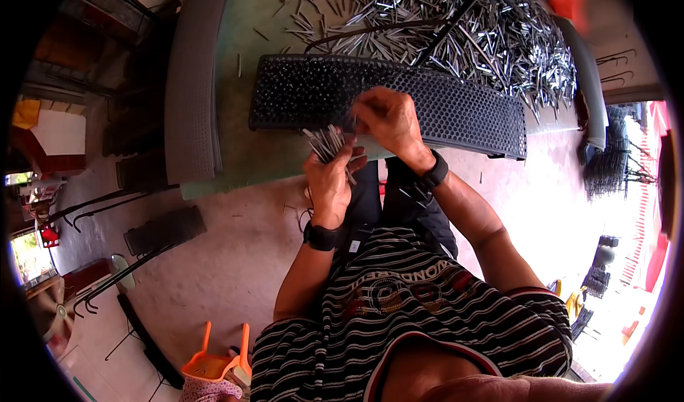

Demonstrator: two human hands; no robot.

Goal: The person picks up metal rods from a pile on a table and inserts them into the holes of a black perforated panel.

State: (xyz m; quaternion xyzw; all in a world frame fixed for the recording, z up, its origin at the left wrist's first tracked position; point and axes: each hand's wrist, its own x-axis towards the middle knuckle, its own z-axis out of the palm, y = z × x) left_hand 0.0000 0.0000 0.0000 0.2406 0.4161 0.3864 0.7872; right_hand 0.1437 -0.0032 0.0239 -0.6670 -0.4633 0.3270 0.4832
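A long black tray (467, 113) full of round holes lies across the near side of a green table (246, 28). Its left part is filled with small pieces whose ends glint; the holes on its right show bare. Just off the tray's near edge, my left hand (330, 192) is closed around a bundle of thin metal rods (325, 144), their tips fanned upward. My right hand (392, 120) hangs over the tray's middle, thumb and fingers pinched together. Blur hides what, if anything, sits between those fingertips.
Loose metal rods (513, 38) form a large heap behind the tray, scattering toward the left. A grey perforated panel (189, 95) runs along the table's left side. Dark hooked bars (135, 277) jut in at left. An orange stool (210, 365) stands behind me at lower left.
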